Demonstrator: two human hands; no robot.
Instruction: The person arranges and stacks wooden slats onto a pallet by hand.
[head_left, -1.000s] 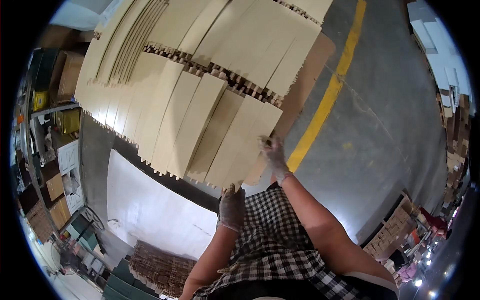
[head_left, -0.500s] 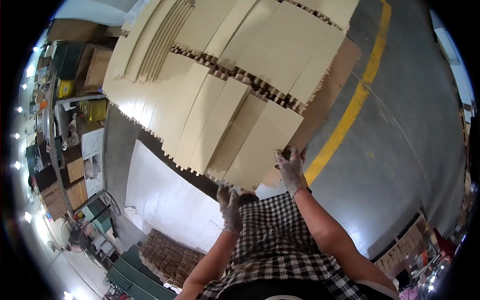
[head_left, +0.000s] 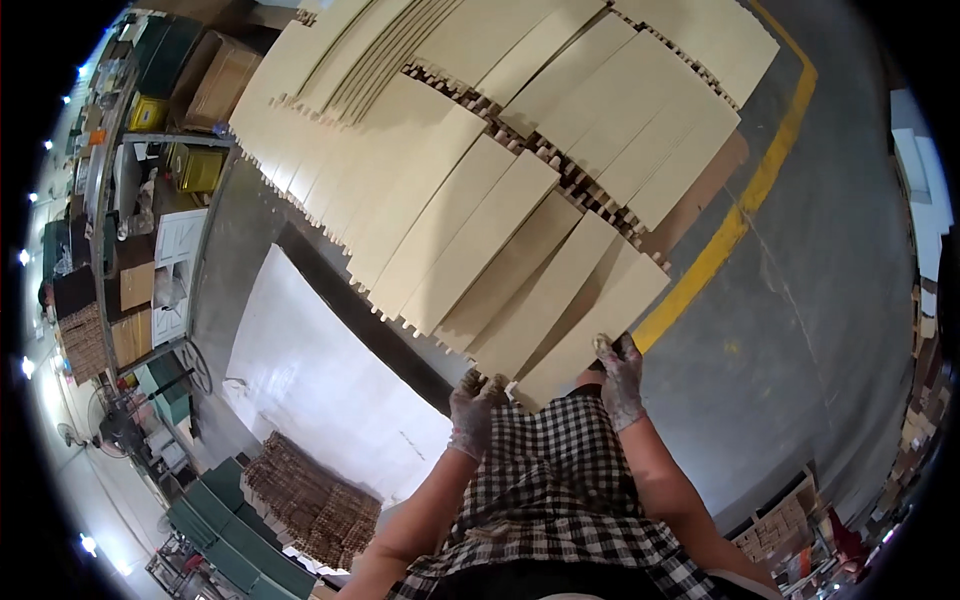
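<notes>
Long cream boards (head_left: pixel 430 230) with notched ends lie side by side in rows on a wide stack ahead of me. At the near right end, one cream board (head_left: pixel 610 320) sits at an angle, with a narrow wedge-shaped gap between it and its neighbour (head_left: pixel 545 295). My right hand (head_left: pixel 622 382), in a stained pale glove, is closed on that board's near right corner, thumb on top. My left hand (head_left: pixel 474 412), gloved the same way, is closed at the board's near left corner; its fingertips are partly hidden there.
A yellow floor line (head_left: pixel 715 250) runs along the right of the stack, beside brown cardboard (head_left: pixel 700 195). To the left lies a white sheet (head_left: pixel 330 370), with bundled brown strips (head_left: pixel 310 500) below it. Shelving with boxes (head_left: pixel 215 85) and a fan (head_left: pixel 118 420) stand farther left.
The boards at the near right end have spread apart, and the end board now lies askew. Both hands have moved slightly with it, and the whole view has shifted.
</notes>
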